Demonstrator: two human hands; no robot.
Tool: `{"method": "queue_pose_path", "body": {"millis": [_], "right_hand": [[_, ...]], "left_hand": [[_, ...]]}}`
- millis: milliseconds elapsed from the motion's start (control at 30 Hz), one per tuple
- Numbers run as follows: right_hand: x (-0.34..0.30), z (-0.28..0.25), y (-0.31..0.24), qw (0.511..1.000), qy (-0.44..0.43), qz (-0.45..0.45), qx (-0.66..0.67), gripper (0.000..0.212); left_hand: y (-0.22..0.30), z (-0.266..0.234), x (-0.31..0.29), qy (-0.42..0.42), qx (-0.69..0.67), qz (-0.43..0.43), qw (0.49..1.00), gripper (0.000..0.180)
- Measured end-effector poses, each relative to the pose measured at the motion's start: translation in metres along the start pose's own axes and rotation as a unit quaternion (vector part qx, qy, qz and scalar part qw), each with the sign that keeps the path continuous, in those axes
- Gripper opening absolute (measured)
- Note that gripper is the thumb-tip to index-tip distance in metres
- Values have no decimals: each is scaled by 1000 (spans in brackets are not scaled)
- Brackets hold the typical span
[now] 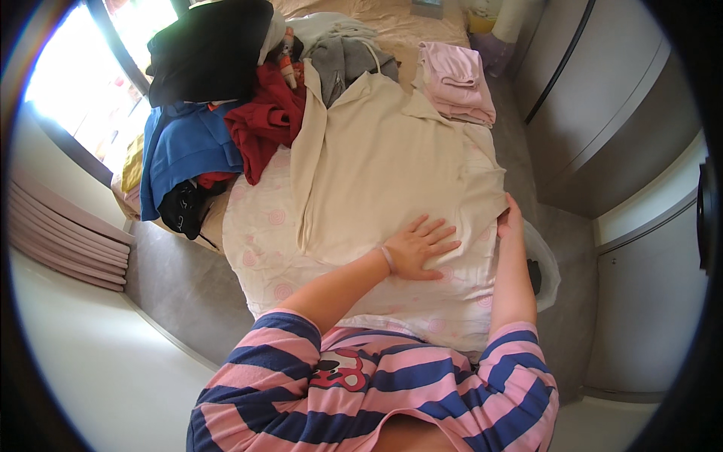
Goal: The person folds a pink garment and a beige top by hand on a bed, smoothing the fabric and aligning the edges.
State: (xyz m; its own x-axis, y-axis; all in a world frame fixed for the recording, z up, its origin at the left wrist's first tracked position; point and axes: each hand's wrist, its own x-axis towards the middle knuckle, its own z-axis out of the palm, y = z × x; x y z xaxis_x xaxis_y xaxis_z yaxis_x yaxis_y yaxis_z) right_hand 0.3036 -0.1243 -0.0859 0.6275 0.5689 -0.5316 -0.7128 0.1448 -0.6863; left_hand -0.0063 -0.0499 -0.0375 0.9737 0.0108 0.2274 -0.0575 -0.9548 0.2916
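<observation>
A cream-coloured long-sleeved top lies spread out over a white cloth with pink swirls. My left hand rests flat on the lower part of the top, its fingers spread. At the right edge, my right hand has its fingers closed round the end of the top's right sleeve. Part of the right fingers is hidden by the fabric. One sleeve lies straight down along the left side of the top.
Piled clothes lie at the far left: a black garment, a blue one and a red one. A grey garment lies behind the top. Folded pink clothing is stacked far right. A clear plastic bag stands beside the bed; grey cabinets line the right.
</observation>
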Motion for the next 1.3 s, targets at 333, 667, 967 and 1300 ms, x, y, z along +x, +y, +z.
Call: {"method": "queue_pose_path", "body": {"millis": [333, 667, 967, 1300], "right_hand": [[2, -3, -5, 996, -38, -61, 61, 35], [-5, 18, -17, 975, 68, -91, 191, 35], [-98, 98, 34, 619, -382, -446, -521, 29], [-107, 56, 59, 543, -280, -466, -640, 38]], "left_hand": [[1, -1, 3, 3, -8, 1, 1000, 75], [1, 0, 6, -15, -20, 68, 997, 62], [0, -4, 3, -1, -12, 65, 998, 64], [2, -2, 5, 114, -89, 68, 987, 43]]}}
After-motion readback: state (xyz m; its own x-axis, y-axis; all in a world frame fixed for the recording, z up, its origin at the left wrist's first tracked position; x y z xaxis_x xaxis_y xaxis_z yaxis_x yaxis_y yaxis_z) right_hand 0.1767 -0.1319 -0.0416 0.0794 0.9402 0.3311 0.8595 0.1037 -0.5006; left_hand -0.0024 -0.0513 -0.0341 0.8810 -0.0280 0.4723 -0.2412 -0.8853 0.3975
